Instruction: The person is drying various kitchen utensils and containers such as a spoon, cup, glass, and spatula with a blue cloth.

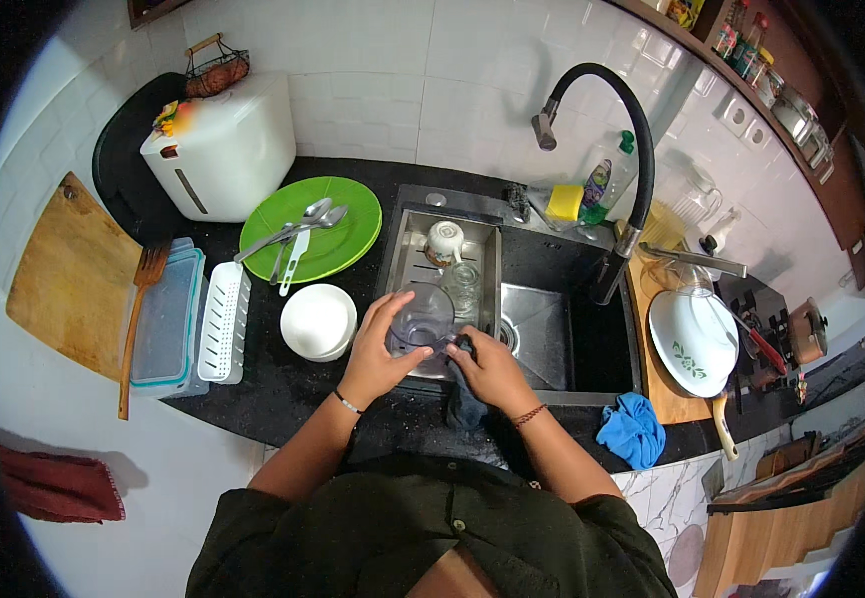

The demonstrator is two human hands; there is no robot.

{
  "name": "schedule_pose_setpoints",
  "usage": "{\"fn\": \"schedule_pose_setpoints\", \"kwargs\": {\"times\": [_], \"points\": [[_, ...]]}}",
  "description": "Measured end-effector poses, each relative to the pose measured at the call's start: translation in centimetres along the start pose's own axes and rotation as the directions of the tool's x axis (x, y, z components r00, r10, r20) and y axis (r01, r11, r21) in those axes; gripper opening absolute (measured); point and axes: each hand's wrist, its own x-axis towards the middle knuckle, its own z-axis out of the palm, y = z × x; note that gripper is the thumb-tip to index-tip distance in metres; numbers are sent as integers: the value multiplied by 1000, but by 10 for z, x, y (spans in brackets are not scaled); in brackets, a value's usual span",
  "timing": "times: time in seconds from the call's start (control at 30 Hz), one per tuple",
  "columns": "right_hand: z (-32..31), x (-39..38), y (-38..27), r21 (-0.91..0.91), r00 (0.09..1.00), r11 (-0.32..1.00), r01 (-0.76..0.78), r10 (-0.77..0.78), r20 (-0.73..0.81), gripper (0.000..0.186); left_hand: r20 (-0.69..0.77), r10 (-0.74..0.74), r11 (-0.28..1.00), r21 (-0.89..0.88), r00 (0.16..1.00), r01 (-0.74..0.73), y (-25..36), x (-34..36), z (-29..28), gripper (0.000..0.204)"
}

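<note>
Dark-sleeved forearms reach in over the sink (552, 299). Left hand (378, 349) cups a clear glass bowl (421, 317) at the sink's front edge, fingers wrapped round its rim. Right hand (492, 369) is bunched tight on a dark cloth (462, 399), pressing it to the bowl's side. Best to keep that left grip firm, turn the bowl steadily, and wipe right around.

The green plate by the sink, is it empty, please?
No, the green plate has spoons and other cutlery lying on it.
</note>
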Motion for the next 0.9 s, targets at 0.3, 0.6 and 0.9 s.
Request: {"fn": "schedule_pose_setpoints", "kwargs": {"times": [0.3, 0.6, 0.9], "points": [[12, 7, 11, 52, 999, 998, -19, 17, 34, 37, 0, 2, 997, 78, 1000, -2, -2, 0, 3, 74], [17, 8, 12, 72, 999, 997, -19, 16, 41, 33, -31, -34, 993, 115, 999, 37, -5, -2, 5, 75], [8, 3, 11, 176, 992, 984, 26, -3, -128, 34, -13, -4, 979, 203, 1000, 6, -6, 1, 9, 67]]}}
